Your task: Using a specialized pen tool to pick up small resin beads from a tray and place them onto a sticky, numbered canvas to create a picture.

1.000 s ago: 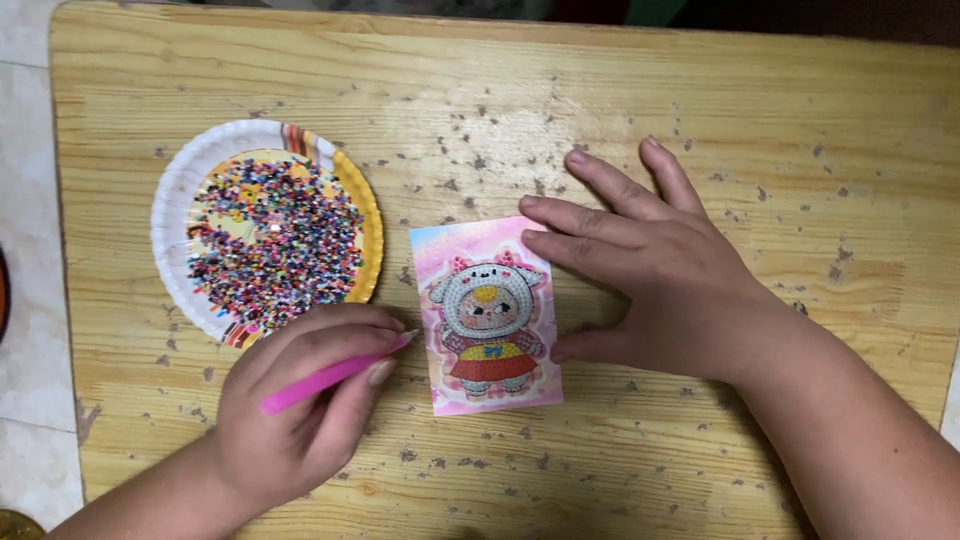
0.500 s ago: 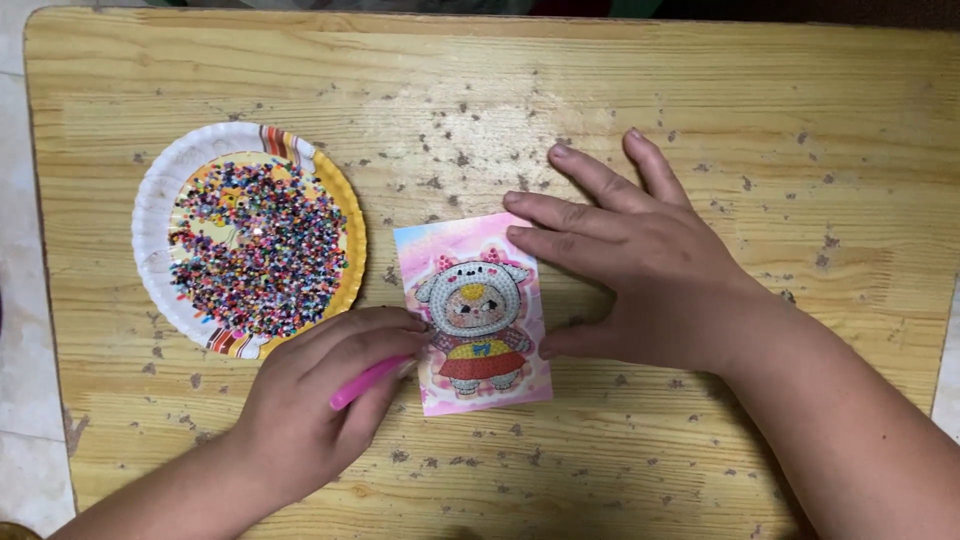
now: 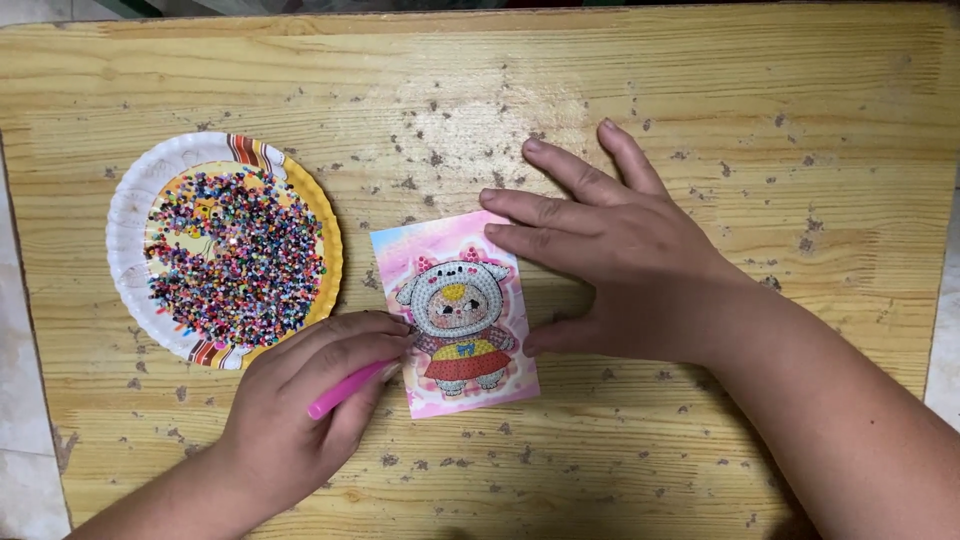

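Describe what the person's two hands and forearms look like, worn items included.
Both the left hand and the right hand are bare: no gloves, rings, watch or bracelets show. Both forearms are uncovered up to the picture's edge, with no sleeve in view. The fingernails are short and look unpainted.

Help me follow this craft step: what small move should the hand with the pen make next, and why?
Probably press the pink plastic pen tip down onto the left edge of the pink cartoon bead card. The left hand holds the tip right there, while the right hand pins the card flat on the wooden table.
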